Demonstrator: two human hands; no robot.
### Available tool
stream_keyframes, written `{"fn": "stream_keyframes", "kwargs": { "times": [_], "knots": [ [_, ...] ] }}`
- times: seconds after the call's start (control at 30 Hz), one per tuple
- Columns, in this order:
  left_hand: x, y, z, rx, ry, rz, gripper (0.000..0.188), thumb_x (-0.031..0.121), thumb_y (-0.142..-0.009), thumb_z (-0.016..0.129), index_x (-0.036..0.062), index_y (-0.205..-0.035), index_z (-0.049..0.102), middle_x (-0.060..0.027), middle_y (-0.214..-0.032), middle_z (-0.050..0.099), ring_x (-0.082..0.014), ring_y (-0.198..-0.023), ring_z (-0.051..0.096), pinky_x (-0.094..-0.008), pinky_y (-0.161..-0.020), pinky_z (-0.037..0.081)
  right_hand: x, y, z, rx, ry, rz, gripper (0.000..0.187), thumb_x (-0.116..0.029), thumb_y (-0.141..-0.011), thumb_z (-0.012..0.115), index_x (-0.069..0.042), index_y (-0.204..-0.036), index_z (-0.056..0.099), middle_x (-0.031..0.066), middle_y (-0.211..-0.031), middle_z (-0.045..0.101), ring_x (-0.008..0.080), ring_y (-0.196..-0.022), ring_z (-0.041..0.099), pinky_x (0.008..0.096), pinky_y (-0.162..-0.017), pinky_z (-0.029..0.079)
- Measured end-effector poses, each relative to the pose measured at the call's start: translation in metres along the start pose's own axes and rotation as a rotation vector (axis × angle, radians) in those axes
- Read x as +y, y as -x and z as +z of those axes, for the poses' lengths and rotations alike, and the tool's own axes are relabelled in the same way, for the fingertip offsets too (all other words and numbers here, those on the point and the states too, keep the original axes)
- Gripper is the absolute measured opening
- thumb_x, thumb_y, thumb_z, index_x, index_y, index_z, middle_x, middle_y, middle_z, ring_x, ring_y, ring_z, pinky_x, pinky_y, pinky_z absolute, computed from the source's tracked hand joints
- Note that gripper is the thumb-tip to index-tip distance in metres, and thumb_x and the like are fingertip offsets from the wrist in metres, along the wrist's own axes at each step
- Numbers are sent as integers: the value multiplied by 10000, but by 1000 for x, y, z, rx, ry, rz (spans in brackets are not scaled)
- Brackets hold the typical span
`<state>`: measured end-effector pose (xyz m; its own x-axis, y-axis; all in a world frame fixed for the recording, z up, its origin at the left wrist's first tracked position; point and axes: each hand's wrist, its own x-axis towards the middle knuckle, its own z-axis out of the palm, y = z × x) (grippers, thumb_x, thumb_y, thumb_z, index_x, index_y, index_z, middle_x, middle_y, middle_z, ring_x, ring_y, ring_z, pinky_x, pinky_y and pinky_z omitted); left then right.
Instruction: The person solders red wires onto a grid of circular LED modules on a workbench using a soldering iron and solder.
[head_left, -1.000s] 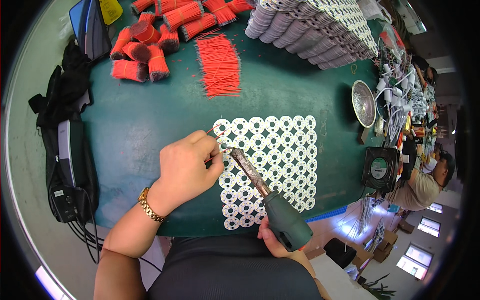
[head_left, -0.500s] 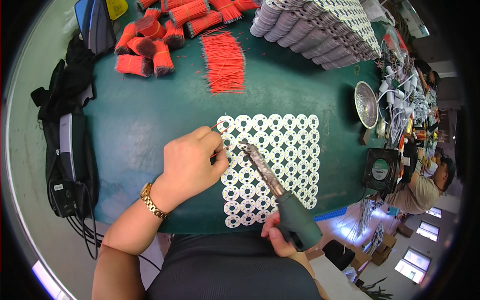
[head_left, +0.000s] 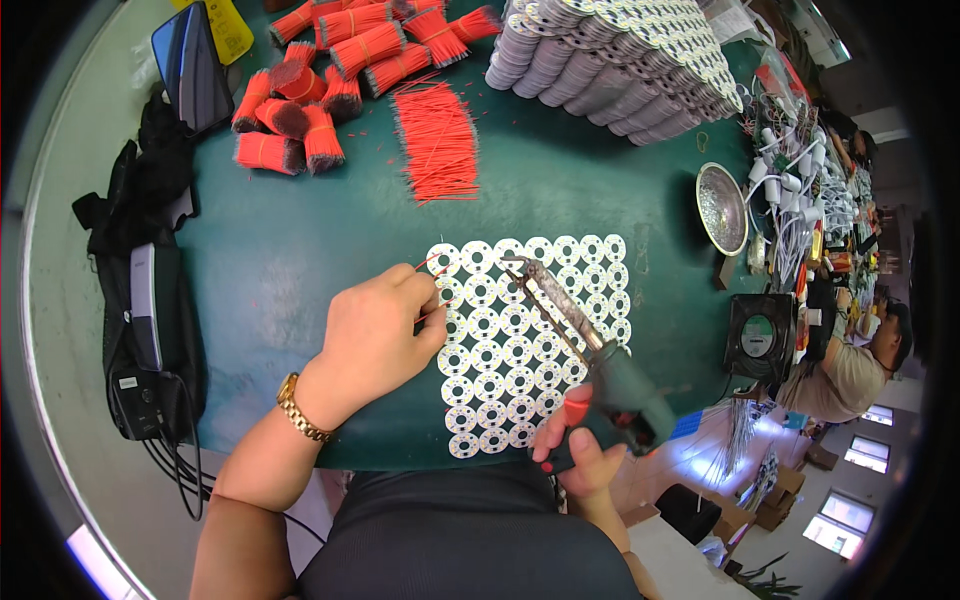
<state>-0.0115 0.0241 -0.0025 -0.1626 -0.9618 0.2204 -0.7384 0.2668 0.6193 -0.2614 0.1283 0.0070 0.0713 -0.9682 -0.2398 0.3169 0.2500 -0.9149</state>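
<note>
My left hand (head_left: 382,325), a gold watch on its wrist, pinches a few thin red wires (head_left: 427,262). Their ends reach over the left column of a grid of round white circuit boards (head_left: 477,257), each with a hole in its centre. My right hand (head_left: 580,455) grips the handle of a dark green soldering gun (head_left: 625,400). Its metal barrel slants up and left above the boards, and the tip is near the top rows, right of my left hand. Whether the tip touches a board, I cannot tell. My left fingertips are partly hidden behind the hand.
Loose red wires (head_left: 437,140) lie beyond the boards, with bundled red wires (head_left: 368,48) behind. Tall stacks of round boards (head_left: 600,75) stand at the back. A metal bowl (head_left: 722,210) and a black fan (head_left: 760,338) sit right. A phone (head_left: 192,68) is far left.
My right hand has moved the soldering gun up and right and turned it, so its trigger side shows. My left hand keeps its pinch on the wires. The whole view has shifted slightly.
</note>
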Motion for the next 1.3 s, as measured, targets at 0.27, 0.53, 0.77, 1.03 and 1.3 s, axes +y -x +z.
{"fn": "stream_keyframes", "kwargs": {
  "times": [0.27, 0.53, 0.77, 1.03, 1.3],
  "knots": [
    [7, -11, -4, -153, 21, 170, 142, 114, -748, 787, 76, -834, 681, -49, -827, 560, -261, -829, 567, -381, -721, 486, 12, -16, 7, 9, -224, -62, 449, -274, -965, 576, -40, -1318, 427, 93, -764, 547, 190, -589, 590, 368, -608, 526],
    [0, -31, -10, -347, -40, 218, 112, 143, -772, 763, 81, -833, 694, -60, -837, 574, -269, -836, 573, -395, -744, 493, 16, -19, 6, -13, -197, -70, 467, -263, -962, 592, -38, -1334, 419, 92, -779, 559, 191, -594, 594, 374, -616, 533],
    [0, -39, -24, -394, -111, 301, 107, 79, -829, 678, 42, -881, 592, -106, -848, 586, -318, -840, 591, -426, -725, 479, 19, -17, 3, 23, -241, -101, 473, -259, -959, 607, -47, -1338, 420, 87, -778, 561, 198, -591, 602, 374, -614, 534],
    [-14, -71, -49, 97, -444, 2, 130, 103, -844, 663, 43, -914, 571, -144, -890, 609, -343, -860, 613, -469, -724, 465, 26, -15, 12, 89, -253, -205, 452, -222, -967, 568, -50, -1349, 396, 88, -848, 560, 187, -659, 598, 435, -798, 532],
    [-19, -121, 5, 137, -682, -22, 124, 203, -850, 725, 89, -864, 678, -78, -893, 629, -293, -867, 633, -460, -693, 447, 29, -20, 13, 173, -322, -271, 438, -152, -942, 567, -51, -1339, 410, 94, -850, 571, 198, -672, 614, 507, -987, 485]
  ]
}}
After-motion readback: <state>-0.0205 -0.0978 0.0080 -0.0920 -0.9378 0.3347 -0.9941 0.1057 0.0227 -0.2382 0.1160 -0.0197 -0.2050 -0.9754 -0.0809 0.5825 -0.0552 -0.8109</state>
